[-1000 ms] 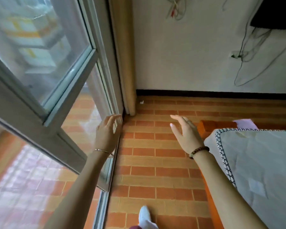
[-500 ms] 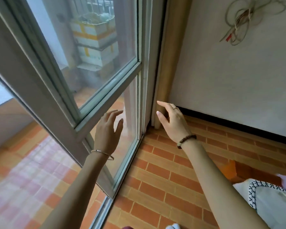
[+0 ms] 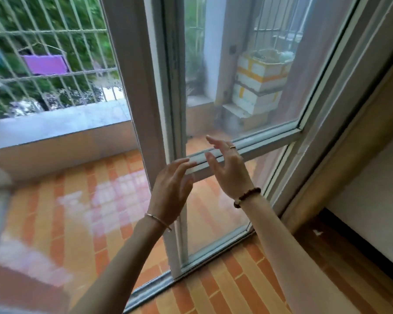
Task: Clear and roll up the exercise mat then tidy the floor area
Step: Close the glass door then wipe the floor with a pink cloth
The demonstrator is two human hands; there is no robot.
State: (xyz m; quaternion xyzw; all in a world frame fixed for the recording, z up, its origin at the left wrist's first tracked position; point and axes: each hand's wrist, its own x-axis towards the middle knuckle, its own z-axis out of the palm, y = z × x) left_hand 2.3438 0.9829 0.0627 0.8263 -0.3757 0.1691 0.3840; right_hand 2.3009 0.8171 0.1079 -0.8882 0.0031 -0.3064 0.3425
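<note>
1. Two hazards lie at the far left. The balcony floor [image 3: 77, 200] looks glossy, perhaps wet, so a step out there could slip. The purple cloth [image 3: 44, 64] hanging at the grille is well apart from the hands and poses no concern.
2. Next comes the door frame [image 3: 145, 87], with the floor track [image 3: 150, 288] below it. If the panel slides, fingers could be pinched against the frame, and the track could catch a foot.
3. The left hand [image 3: 170, 191] is open, fingers straight, holding nothing. Its fingertips are near the cross rail [image 3: 259, 141], but I cannot tell whether they touch it.
4. The right hand [image 3: 229, 168], just beside the left, is also open and empty, fingers spread in front of the same rail. A hard push on the glass instead of the rail could strain the pane.
5. The exercise mat is not in view, so nothing here shows how far the rolling has got. With both hands at the door, the mat may be left waiting.
6. As for writing, the taped white boxes [image 3: 259, 75] behind the glass show yellow bands but no legible label. No brand can be read anywhere.
</note>
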